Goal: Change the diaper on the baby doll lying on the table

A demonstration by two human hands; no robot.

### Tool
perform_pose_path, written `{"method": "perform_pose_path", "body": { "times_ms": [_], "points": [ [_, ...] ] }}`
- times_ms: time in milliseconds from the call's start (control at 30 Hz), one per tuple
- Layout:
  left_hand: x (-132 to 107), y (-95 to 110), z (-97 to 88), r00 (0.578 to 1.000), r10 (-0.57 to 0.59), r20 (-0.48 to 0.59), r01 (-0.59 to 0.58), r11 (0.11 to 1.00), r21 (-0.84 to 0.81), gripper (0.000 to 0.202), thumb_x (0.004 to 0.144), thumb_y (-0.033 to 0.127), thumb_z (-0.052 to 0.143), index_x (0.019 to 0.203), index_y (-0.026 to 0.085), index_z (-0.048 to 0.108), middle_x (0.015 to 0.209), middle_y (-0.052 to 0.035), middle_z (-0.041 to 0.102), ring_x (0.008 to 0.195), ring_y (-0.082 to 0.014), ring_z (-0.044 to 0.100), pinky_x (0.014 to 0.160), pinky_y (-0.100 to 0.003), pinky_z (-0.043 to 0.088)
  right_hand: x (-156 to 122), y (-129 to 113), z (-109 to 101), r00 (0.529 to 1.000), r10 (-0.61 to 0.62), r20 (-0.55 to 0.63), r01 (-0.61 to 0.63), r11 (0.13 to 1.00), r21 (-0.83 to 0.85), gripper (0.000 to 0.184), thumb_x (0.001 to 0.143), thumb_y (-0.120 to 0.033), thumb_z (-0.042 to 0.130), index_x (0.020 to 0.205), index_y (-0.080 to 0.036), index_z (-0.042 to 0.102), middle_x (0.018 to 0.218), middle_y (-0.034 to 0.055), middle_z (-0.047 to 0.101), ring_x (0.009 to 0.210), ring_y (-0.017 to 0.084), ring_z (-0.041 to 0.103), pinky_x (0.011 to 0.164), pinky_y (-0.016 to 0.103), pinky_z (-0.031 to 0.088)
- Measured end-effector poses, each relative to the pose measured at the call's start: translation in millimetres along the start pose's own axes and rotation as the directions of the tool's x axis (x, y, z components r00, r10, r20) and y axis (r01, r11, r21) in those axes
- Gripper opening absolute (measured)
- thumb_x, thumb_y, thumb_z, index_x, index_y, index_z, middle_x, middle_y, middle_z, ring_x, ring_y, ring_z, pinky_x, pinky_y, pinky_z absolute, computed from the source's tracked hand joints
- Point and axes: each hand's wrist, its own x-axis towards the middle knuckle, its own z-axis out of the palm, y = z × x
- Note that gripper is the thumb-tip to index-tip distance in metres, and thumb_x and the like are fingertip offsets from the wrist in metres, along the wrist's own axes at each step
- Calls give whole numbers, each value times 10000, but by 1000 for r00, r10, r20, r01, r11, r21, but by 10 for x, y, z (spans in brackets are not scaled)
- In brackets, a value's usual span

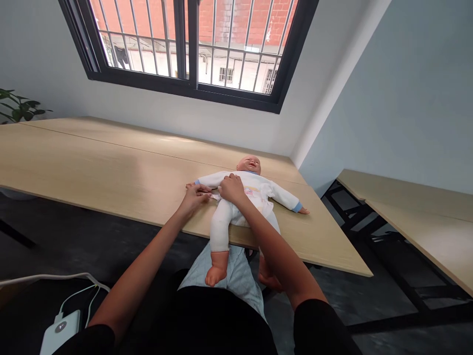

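A baby doll (247, 197) in a white sleepsuit lies on its back on the wooden table (111, 167), head toward the window, legs hanging over the near edge. My left hand (195, 196) pinches the suit's fabric at the doll's side, under its outstretched arm. My right hand (231, 189) rests curled on the doll's chest, fingers pressed onto the suit's front. A pale blue cloth (236, 276) lies on my lap beneath the doll's feet.
A white power bank (61, 330) with white cables sits at the lower left. A second wooden table (414, 207) stands to the right across a dark gap. A barred window (188, 44) is behind the table, and a green plant (16, 108) at far left.
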Motion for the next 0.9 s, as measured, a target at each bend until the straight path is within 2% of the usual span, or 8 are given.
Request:
{"method": "perform_pose_path", "body": {
  "times_ms": [167, 300, 367, 433, 500, 600, 700, 900],
  "points": [
    [16, 171, -2, 999, -47, -11, 44, 981, -188, 485, 540, 314, 830, 911, 158, 559, 747, 20, 599, 662, -108, 603, 663, -256, 500, 14, -14, -42, 999, 26, -32, -23, 996, 85, 320, 896, -68, 479, 1133, -132, 685, 1189, 133, 657, 1142, 255, 556, 997, 376, 398],
    [48, 392, 112, 999, -34, 36, 42, 971, -235, 540, 554, 265, 797, 1015, 180, 529, 827, 27, 582, 681, -91, 597, 686, -256, 509, -33, 14, -194, 999, 26, -47, -18, 985, 173, 204, 925, -155, 554, 1017, -147, 736, 1052, 101, 720, 1078, 240, 616, 1025, 363, 406],
    [67, 500, 186, 999, -13, 49, 23, 974, -225, 548, 561, 244, 778, 1041, 190, 521, 852, 38, 541, 680, -79, 583, 689, -254, 514, -140, 108, -316, 997, 15, -74, 2, 976, 219, 271, 975, -180, 494, 1104, -173, 732, 1125, 77, 717, 1105, 204, 625, 1065, 346, 398],
    [81, 597, 251, 998, 19, 64, -6, 979, -201, 546, 570, 233, 762, 1056, 202, 515, 891, 38, 514, 693, -75, 574, 691, -255, 521, -307, 256, -421, 989, 14, -145, 24, 966, 258, 339, 1004, -195, 445, 1249, -215, 679, 1277, 53, 663, 1240, 185, 569, 1143, 370, 349],
    [86, 681, 314, 994, 55, 91, -39, 985, -167, 535, 582, 224, 749, 1063, 212, 513, 930, 34, 502, 707, -73, 566, 675, -239, 512, -497, 410, -458, 978, 27, -206, 38, 951, 308, 359, 995, -291, 514, 1335, -247, 625, 1404, 49, 577, 1388, 223, 450, 1216, 480, 254],
    [65, 762, 441, 981, 110, 158, -93, 990, -109, 513, 603, 202, 726, 1072, 217, 517, 966, 29, 494, 665, -47, 522, 613, -192, 447, -716, 524, -359, 995, 53, -87, -13, 916, 401, 556, 936, -504, 608, 1420, -238, 546, 1513, 87, 453, 1459, 295, 353, 1221, 619, 167],
    [5, 784, 604, 956, 158, 247, -150, 987, -52, 479, 631, 179, 700, 1081, 211, 538, 973, 22, 493, 622, -32, 472, 576, -183, 384, -775, 461, -201, 995, 91, 44, -101, 915, 390, 711, 921, -595, 579, 1495, -197, 445, 1578, 103, 342, 1493, 312, 279, 1221, 641, 135],
    [-57, 718, 807, 909, 196, 368, -226, 973, 40, 473, 651, 139, 668, 1113, 210, 592, 993, -14, 543, 738, -104, 506, 640, -220, 407, -694, 314, -136, 997, 75, -8, -68, 946, 316, 601, 922, -347, 551, 1501, -274, 410, 1559, 75, 390, 1472, 333, 303, 1173, 705, 163]
  ]
}}
